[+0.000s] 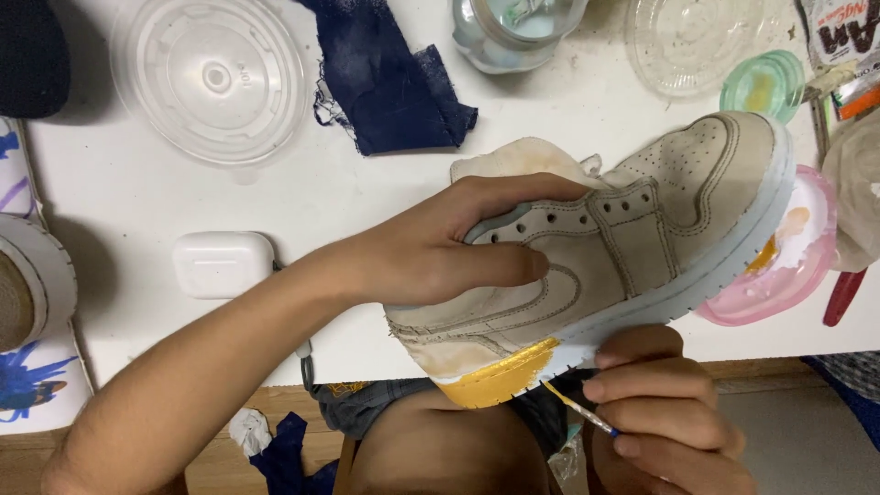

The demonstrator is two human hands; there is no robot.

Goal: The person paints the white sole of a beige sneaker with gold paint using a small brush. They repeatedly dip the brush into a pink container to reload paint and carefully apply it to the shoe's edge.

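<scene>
At the bottom right of the frame, the right hand (665, 408) is curled closed around a thin paintbrush (581, 412), pinching it between thumb and fingers; the brush tip touches the gold-painted patch at the heel end of a sneaker's sole. The beige high-top sneaker (632, 238) lies on its side across the middle right of the frame, toe toward the upper right, heel toward the lower centre, over the table's near edge. The left hand (440, 252) comes in from the lower left and grips the sneaker at its collar, with the fingers inside the opening and the thumb pressed along the outer side.

Just beyond the sneaker's toe, at the right, sits a pink palette dish (788, 275) with white and yellow paint. On the white table (137, 202), a small white earbud case (223, 264) lies at centre left, a clear plastic lid (211, 78) at upper left, a dark blue cloth scrap (390, 78) at upper centre, and a glass jar (513, 32) at the top edge.
</scene>
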